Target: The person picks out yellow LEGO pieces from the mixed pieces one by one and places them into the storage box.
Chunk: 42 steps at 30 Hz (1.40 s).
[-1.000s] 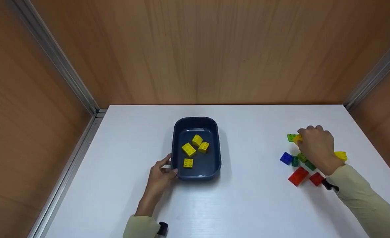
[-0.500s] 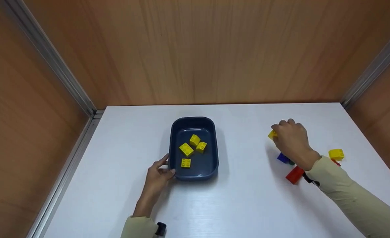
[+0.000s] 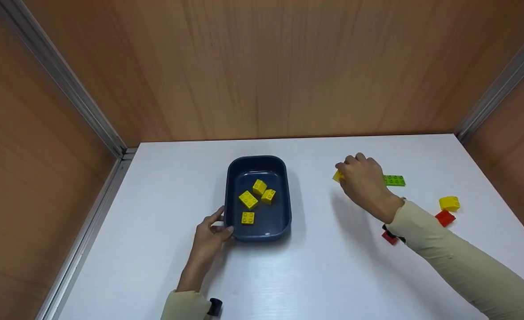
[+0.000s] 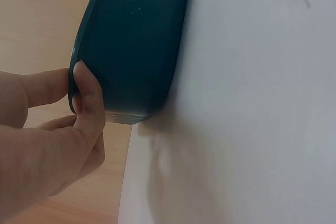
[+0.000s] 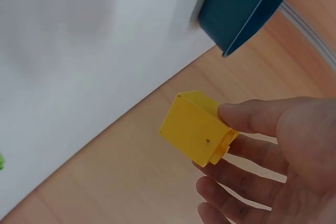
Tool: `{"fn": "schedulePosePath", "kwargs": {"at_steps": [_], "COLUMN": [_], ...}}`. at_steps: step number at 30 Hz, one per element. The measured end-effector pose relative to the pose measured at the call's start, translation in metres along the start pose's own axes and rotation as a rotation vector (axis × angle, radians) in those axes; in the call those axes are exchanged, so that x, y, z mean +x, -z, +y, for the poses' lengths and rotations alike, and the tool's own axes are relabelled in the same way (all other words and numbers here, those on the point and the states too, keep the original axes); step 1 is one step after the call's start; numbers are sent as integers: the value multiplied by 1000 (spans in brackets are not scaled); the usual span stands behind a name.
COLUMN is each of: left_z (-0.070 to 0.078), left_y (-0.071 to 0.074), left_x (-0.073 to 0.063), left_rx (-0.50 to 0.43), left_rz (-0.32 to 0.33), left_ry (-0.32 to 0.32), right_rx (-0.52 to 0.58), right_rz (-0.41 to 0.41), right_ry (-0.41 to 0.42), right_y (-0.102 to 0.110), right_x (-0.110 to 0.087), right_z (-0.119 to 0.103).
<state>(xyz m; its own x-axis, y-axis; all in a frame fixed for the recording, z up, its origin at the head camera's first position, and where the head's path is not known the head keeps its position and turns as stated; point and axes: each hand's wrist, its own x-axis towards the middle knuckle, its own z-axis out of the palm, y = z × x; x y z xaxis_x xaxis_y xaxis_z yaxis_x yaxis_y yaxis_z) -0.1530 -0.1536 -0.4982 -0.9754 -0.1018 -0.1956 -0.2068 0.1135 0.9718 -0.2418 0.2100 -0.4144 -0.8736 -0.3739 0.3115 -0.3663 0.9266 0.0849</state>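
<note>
Between thumb and fingers, my right hand pinches a yellow toy brick, held up above the table to the right of the dark blue tray. My left hand grips that tray by its rim at the near left corner; in the left wrist view the thumb and fingers lie on both sides of the rim. Inside the tray sit several yellow bricks, spread apart near its middle and front. Most of the brick in my right hand is hidden by the fingers in the head view.
To the right on the white table lie a green brick, another yellow brick and a red brick. A second red brick shows partly from under my right sleeve. Wooden panels close in the back and sides.
My right hand has lifted the yellow brick from beside the green one and carried it left toward the tray. My left hand keeps its grip on the rim.
</note>
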Motion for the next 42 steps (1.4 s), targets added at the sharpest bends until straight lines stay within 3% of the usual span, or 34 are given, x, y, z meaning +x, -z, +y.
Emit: {"fn": "schedulePosePath", "kwargs": {"at_steps": [9,28,42], "left_z": [0,1,2], "left_y": [0,-1,0], "left_x": [0,1,0], "left_rx": [3,32,32], "left_rz": [4,14,17], "left_ry": [18,18,19], "right_rx": [-14,20,17], "right_rz": [37,-19,-58], "right_ry": [61,96,145], "right_y": [2,6,2], "right_x": [14,44,62], "right_z": [-26,-56,-92]}}
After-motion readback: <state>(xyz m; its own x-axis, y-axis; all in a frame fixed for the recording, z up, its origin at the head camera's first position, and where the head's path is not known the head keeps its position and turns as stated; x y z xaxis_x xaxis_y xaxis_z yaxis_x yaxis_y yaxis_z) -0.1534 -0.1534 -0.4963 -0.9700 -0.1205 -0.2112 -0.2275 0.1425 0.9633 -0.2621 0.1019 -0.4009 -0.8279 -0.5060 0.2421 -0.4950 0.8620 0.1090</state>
